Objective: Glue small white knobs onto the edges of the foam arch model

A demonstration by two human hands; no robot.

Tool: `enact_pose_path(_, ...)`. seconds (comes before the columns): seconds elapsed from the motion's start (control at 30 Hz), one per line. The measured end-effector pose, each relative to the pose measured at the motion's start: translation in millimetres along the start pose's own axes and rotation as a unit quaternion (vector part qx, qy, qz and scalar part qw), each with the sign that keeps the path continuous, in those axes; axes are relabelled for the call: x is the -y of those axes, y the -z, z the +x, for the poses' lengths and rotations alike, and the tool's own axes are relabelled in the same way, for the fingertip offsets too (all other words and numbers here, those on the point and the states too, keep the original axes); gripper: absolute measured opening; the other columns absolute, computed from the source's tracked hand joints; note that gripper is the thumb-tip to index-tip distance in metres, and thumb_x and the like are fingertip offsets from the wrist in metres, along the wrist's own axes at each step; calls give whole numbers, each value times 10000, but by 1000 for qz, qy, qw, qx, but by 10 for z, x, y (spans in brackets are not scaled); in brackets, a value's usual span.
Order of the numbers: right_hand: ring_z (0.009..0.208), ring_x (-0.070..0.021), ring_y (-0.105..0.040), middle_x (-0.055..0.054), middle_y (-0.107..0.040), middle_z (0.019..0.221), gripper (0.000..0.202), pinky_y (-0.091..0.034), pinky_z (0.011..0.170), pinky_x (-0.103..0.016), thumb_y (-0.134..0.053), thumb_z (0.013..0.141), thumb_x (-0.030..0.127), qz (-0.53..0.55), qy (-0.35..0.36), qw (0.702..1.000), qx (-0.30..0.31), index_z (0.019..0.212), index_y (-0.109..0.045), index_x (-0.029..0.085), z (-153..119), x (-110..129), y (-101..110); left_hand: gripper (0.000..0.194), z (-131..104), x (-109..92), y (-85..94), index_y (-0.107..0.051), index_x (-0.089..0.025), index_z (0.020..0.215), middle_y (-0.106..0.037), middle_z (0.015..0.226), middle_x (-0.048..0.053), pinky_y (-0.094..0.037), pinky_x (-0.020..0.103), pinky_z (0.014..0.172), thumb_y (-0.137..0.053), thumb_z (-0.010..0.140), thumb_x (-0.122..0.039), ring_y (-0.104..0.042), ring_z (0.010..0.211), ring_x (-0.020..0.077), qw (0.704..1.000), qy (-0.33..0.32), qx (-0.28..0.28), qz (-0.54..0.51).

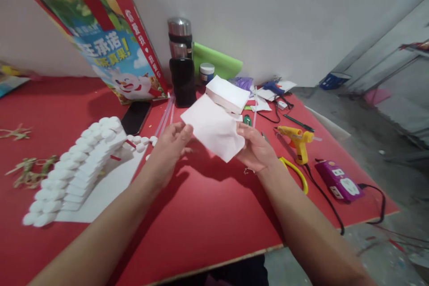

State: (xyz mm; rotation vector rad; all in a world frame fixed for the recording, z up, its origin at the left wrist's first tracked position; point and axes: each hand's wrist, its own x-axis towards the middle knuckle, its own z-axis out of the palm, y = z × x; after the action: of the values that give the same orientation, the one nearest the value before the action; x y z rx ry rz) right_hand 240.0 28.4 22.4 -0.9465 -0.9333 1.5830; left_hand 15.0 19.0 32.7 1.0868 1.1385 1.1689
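A square sheet of white paper [214, 127], slightly curled, is held up over the red table. My right hand [256, 147] pinches its right edge, thumb in front and other fingers partly hidden behind. At the paper's left corner is my left hand [170, 149], thumb on the edge and lower fingers loosely curled below. Just behind lies a thick stack of white paper [228, 93]. Left of my left arm stands a stepped white paper model [85, 174], edged with white round pieces, on a white sheet [112, 196].
A yellow glue gun [299, 140], yellow-handled tool [298, 172] and purple box [339, 181] with cables lie at right. Behind are a black phone [136, 117], a thermos [180, 38], a small jar [207, 73] and a large printed bag [124, 60]. Twine figures [33, 172] lie left.
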Motion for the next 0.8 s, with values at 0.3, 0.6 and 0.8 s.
enact_pose_path(0.3, 688, -181, -688, -45, -762, 822, 523, -530, 600, -285, -840, 778, 669, -60, -95, 993, 25, 986, -744, 199, 16, -101, -47, 512, -73, 337, -26, -734, -140, 1061, -748, 729, 18, -566, 261, 577, -989, 667, -343, -673, 583, 155, 996, 37, -17, -85)
enact_pose_path(0.6, 602, -146, -721, -7, -810, 796, 433, -553, 574, -249, -946, 731, 333, -117, -103, 985, 69, 1103, -770, 198, -35, -178, -51, 440, -80, 383, 15, -730, -138, 972, -790, 794, 59, -585, 256, 632, -933, 731, -445, -715, 640, 164, 989, 92, 40, -104)
enact_pose_path(0.8, 660, -147, -734, -35, -835, 899, 470, -560, 602, -252, -961, 706, 338, -87, -105, 989, 63, 1126, -810, 192, -22, -198, -39, 410, -57, 329, 71, -698, -153, 972, -697, 569, 14, -483, 250, 402, -863, 802, -487, -603, 401, 159, 995, 64, 69, -44)
